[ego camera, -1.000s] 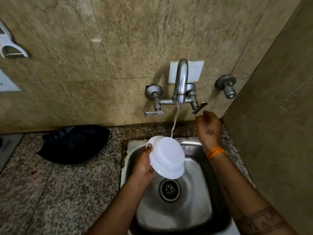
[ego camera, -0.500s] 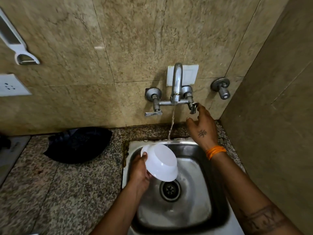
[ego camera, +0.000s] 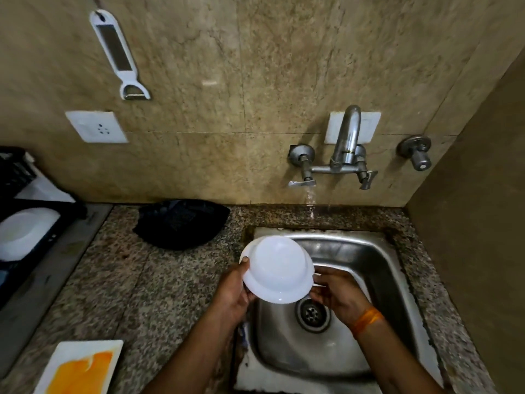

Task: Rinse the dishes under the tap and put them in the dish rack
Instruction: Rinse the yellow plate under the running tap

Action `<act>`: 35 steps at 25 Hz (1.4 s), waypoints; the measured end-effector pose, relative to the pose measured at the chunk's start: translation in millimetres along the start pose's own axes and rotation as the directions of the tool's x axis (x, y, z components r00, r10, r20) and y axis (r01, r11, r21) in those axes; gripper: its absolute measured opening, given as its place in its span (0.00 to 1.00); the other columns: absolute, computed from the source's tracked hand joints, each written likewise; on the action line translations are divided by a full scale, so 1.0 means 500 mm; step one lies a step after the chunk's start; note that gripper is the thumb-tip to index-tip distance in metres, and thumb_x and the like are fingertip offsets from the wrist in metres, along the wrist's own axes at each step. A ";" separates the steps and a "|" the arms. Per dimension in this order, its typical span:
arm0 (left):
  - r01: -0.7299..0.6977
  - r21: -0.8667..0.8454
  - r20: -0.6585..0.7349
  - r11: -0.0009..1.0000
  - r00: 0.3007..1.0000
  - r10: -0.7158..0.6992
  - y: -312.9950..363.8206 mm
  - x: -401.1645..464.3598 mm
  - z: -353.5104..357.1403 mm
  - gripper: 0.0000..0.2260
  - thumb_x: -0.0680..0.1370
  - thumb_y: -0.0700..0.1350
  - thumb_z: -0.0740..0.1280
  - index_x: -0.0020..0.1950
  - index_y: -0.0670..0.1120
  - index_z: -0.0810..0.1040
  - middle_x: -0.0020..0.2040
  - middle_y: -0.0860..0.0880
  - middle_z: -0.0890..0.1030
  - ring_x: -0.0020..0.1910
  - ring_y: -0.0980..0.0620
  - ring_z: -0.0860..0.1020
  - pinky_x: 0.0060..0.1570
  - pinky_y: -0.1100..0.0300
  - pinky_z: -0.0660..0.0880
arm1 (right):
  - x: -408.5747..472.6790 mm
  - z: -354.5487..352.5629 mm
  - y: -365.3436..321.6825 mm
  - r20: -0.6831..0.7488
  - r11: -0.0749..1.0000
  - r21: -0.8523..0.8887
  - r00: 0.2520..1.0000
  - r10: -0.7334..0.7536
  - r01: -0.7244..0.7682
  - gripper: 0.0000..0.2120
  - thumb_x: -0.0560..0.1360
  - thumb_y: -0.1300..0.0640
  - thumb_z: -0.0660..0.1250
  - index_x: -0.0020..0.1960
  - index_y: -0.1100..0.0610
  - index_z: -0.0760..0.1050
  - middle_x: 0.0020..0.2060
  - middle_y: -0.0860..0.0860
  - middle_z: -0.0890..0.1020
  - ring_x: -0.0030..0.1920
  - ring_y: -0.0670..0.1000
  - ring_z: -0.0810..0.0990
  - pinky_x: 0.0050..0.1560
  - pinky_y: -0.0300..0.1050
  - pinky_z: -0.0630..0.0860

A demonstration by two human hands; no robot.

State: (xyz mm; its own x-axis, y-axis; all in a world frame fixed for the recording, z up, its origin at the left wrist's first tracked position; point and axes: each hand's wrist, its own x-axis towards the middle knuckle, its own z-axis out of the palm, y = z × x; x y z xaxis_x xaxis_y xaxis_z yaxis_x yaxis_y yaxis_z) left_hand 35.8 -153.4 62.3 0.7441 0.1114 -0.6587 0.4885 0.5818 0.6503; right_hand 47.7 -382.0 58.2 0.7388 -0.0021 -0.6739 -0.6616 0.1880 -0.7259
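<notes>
Both hands [ego camera: 233, 291] [ego camera: 338, 294] hold bowl [ego camera: 277, 270]; inside hidden.

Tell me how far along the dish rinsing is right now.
Done: one white dish already sits in the black dish rack at far left. In hand: the left hand and right hand hold a white bowl upside down over the sink, beside the thin stream from the tap. Left: racking the bowl, then rinsing the orange-stained plate on the counter.
</notes>
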 end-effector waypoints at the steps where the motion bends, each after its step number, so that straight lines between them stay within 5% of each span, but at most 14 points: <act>1: -0.023 0.099 -0.033 0.995 0.999 0.026 0.020 -0.004 -0.025 0.12 0.84 0.49 0.64 0.63 0.44 0.79 0.55 0.43 0.85 0.50 0.44 0.84 0.39 0.50 0.83 | -0.003 0.021 -0.013 0.026 0.999 0.025 0.999 -0.024 0.023 0.12 0.78 0.68 0.65 0.58 0.62 0.82 0.42 0.58 0.86 0.36 0.54 0.85 0.35 0.44 0.82; 6: -0.302 0.332 -0.184 0.894 0.909 0.375 0.176 -0.058 -0.191 0.05 0.79 0.44 0.72 0.54 0.45 0.85 0.50 0.43 0.87 0.45 0.45 0.86 0.36 0.55 0.81 | -0.031 0.225 -0.085 0.220 0.993 0.030 0.968 -0.120 0.116 0.11 0.76 0.69 0.67 0.56 0.61 0.83 0.43 0.59 0.85 0.40 0.55 0.83 0.39 0.47 0.84; 12: -0.540 0.539 -0.250 0.646 0.630 0.735 0.417 -0.183 -0.387 0.13 0.76 0.41 0.75 0.60 0.44 0.84 0.54 0.47 0.86 0.53 0.50 0.83 0.48 0.59 0.78 | -0.090 0.617 -0.157 0.444 0.978 0.009 0.875 -0.192 0.210 0.09 0.78 0.68 0.66 0.49 0.58 0.82 0.32 0.51 0.86 0.29 0.46 0.83 0.32 0.42 0.83; 15: -0.576 0.602 -0.286 0.552 0.490 0.823 0.533 -0.236 -0.489 0.13 0.76 0.39 0.75 0.60 0.43 0.84 0.53 0.47 0.86 0.53 0.50 0.84 0.50 0.59 0.80 | -0.138 0.818 -0.178 0.504 0.963 0.026 0.828 -0.244 0.268 0.08 0.78 0.66 0.66 0.48 0.57 0.83 0.34 0.52 0.86 0.30 0.48 0.83 0.32 0.44 0.83; 18: -0.606 0.579 -0.336 0.545 0.431 0.837 0.631 -0.262 -0.574 0.13 0.77 0.39 0.74 0.61 0.42 0.84 0.53 0.44 0.87 0.53 0.47 0.85 0.53 0.51 0.83 | -0.164 0.978 -0.201 0.550 0.953 0.025 0.792 -0.266 0.302 0.07 0.78 0.66 0.67 0.51 0.60 0.83 0.36 0.54 0.87 0.32 0.49 0.84 0.31 0.43 0.81; 21: -0.592 0.636 -0.351 0.495 0.349 0.869 0.752 -0.269 -0.687 0.13 0.77 0.40 0.74 0.61 0.43 0.85 0.54 0.46 0.87 0.53 0.51 0.85 0.57 0.54 0.81 | -0.185 1.155 -0.213 0.590 0.958 -0.001 0.774 -0.231 0.287 0.04 0.79 0.65 0.68 0.51 0.63 0.80 0.39 0.57 0.85 0.33 0.51 0.84 0.32 0.44 0.82; 24: -0.563 0.636 -0.389 0.528 0.357 0.849 0.854 -0.247 -0.788 0.10 0.77 0.42 0.74 0.58 0.45 0.86 0.53 0.49 0.87 0.54 0.51 0.84 0.62 0.52 0.79 | -0.184 1.313 -0.211 0.603 0.949 -0.058 0.769 -0.214 0.309 0.04 0.79 0.67 0.68 0.53 0.67 0.78 0.39 0.59 0.83 0.34 0.53 0.82 0.28 0.42 0.81; 29: -0.487 0.647 -0.375 0.587 0.467 0.801 0.946 -0.149 -0.910 0.15 0.77 0.50 0.73 0.63 0.46 0.84 0.58 0.49 0.85 0.55 0.51 0.83 0.61 0.52 0.79 | -0.129 1.508 -0.190 0.555 0.947 -0.142 0.816 -0.164 0.287 0.07 0.78 0.70 0.67 0.56 0.70 0.78 0.39 0.59 0.82 0.35 0.54 0.82 0.24 0.40 0.79; 35: -0.291 0.731 -0.392 0.617 0.561 0.729 1.021 -0.038 -0.984 0.16 0.77 0.56 0.71 0.57 0.45 0.84 0.52 0.48 0.85 0.50 0.50 0.83 0.46 0.57 0.78 | -0.047 1.665 -0.193 0.490 0.920 -0.205 0.849 -0.198 0.333 0.09 0.78 0.71 0.68 0.57 0.73 0.77 0.44 0.60 0.81 0.37 0.54 0.80 0.25 0.42 0.81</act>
State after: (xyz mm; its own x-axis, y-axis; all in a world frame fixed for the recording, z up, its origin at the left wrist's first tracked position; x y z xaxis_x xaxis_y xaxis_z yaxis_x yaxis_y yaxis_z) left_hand 46.9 537.9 220.4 0.5949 0.8027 -0.0433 0.4177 -0.2627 0.8698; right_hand 201.0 417.4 258.4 0.8209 0.4423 -0.3612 -0.3893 -0.0293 -0.9206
